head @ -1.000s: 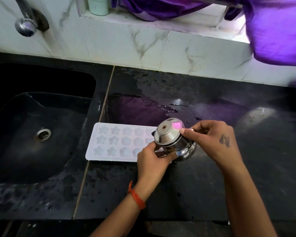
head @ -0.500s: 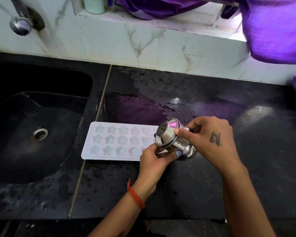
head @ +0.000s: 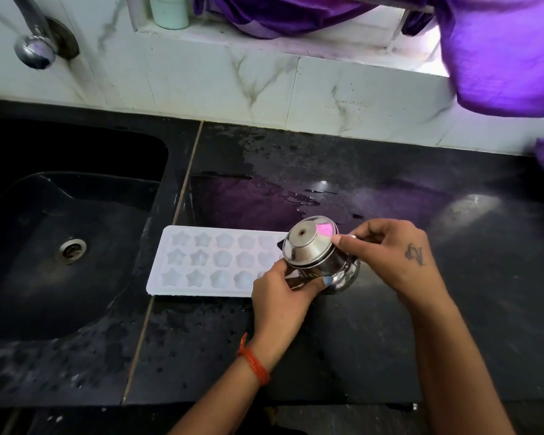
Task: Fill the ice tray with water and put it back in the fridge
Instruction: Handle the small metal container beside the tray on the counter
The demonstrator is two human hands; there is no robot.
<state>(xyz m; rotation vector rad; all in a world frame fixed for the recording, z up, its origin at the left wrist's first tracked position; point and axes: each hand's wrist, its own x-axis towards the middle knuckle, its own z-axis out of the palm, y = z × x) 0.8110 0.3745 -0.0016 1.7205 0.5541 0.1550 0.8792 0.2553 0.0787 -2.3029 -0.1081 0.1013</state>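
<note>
I see a white ice tray (head: 214, 260) lying flat on the black worktop (head: 390, 324), its left end just beside the edge of the sink (head: 76, 252) and its long side parallel to the worktop's front edge; the cells are star- and flower-shaped, and I cannot tell whether they hold water. Over the tray's right end both hands hold a small steel pot (head: 319, 255), tilted so its mouth faces away from me and its base turns up toward the camera — a pink reflection sits on that base. My left hand (head: 283, 296) is curled under and around the pot's lower side, thumb across the front; an orange thread band (head: 255, 361) circles that wrist. My right hand (head: 390, 259) pinches the pot's upper right edge with fingers bent. Behind the tray a puddle (head: 299, 199) glistens on the worktop. A tap (head: 35, 42) juts from the tiled wall at the sink's far left corner, and purple cloth (head: 500, 51) hangs over the worktop's far right.
</note>
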